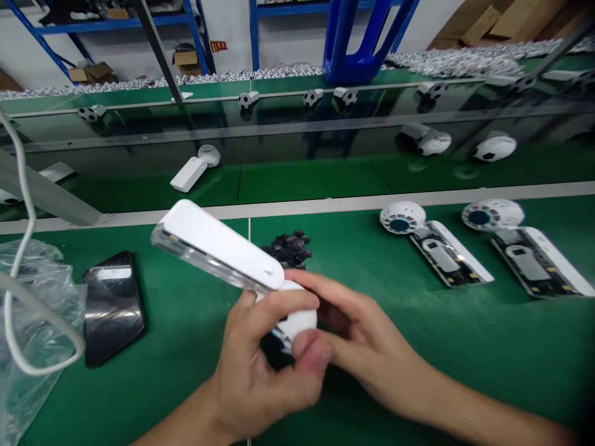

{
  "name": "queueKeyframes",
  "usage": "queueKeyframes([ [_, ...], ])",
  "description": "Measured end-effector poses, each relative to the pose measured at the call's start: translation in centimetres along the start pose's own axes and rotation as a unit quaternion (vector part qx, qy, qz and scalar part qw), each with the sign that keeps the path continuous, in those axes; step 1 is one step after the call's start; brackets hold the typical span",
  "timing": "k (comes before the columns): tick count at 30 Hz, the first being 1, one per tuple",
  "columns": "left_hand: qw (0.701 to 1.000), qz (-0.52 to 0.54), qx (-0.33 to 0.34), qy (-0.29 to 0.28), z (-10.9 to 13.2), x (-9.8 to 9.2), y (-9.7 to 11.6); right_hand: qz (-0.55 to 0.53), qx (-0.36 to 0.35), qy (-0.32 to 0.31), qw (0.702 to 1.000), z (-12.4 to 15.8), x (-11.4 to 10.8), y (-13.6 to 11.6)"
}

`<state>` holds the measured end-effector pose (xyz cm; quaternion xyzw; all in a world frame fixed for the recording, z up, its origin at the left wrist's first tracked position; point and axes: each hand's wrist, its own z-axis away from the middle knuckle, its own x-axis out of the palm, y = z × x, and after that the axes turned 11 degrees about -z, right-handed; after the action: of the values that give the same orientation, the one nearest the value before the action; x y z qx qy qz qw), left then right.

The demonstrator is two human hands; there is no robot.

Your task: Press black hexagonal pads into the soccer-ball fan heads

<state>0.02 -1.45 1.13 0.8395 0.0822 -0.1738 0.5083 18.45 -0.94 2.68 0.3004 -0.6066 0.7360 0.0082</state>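
A white handheld fan (223, 244) with a round head and a long handle is held between both hands, handle pointing up and left. The handle's side edge looks transparent. My left hand (267, 365) wraps its fingers and thumb around the round head from the left. On the right side of that head, my right hand (357, 341) presses its fingertips, partly hidden behind it. Just beyond the hands lies a pile of small black pieces (290, 249). Two more fans, a nearer-centre one (434, 248) and another farther right (527, 254), lie with handles opened, circuit boards showing.
A glossy black slab (115, 306) lies left beside clear plastic bags (41, 334) and a white cable (23, 204). Past the metal rail, a green belt (297, 176) carries several fans, including one (195, 168). A blue plastic stool (353, 62) stands behind it.
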Motion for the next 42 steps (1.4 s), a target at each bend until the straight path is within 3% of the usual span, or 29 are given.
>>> queueKeyframes([
  [3,0.991,0.104,-0.074,-0.028,-0.2,-0.3,-0.6,0.151,-0.036,-0.06,0.986,-2.3,-3.2,-0.9],
  [4,0.985,0.141,-0.097,-0.029,-0.3,-0.4,-0.7,0.249,-0.085,-0.055,0.963,-3.3,-4.6,-1.2],
  [6,0.969,0.201,-0.143,-0.021,-0.5,-0.5,-0.8,0.43,-0.179,-0.004,0.885,-5.2,-7.4,-1.5],
  [9,0.938,0.256,-0.234,0.009,-1.0,-0.4,-0.6,0.531,-0.206,0.019,0.821,-7.1,-10.5,-1.2],
  [12,0.909,0.287,-0.301,0.011,-1.3,-0.1,-0.6,0.592,-0.214,0.005,0.777,-7.6,-11.8,-0.7],
  [18,0.907,0.294,-0.303,-0.006,-1.4,-0.1,-1.4,0.662,-0.24,0.018,0.71,-6.4,-11.4,-0.1],
  [32,0.904,0.285,-0.319,-0.02,-1.4,-0.2,-1.1,0.689,-0.234,0.042,0.685,-4.3,-10.1,-1.1],
  [36,0.909,0.284,-0.306,-0.018,-1.2,-0.2,-1.2,0.668,-0.29,0.01,0.685,-3.2,-8.5,-2.1],
  [42,0.92,0.29,-0.26,-0.042,-0.4,-0.3,-1.1,0.532,-0.435,-0.031,0.726,-0.4,-4.3,-3.2],
])
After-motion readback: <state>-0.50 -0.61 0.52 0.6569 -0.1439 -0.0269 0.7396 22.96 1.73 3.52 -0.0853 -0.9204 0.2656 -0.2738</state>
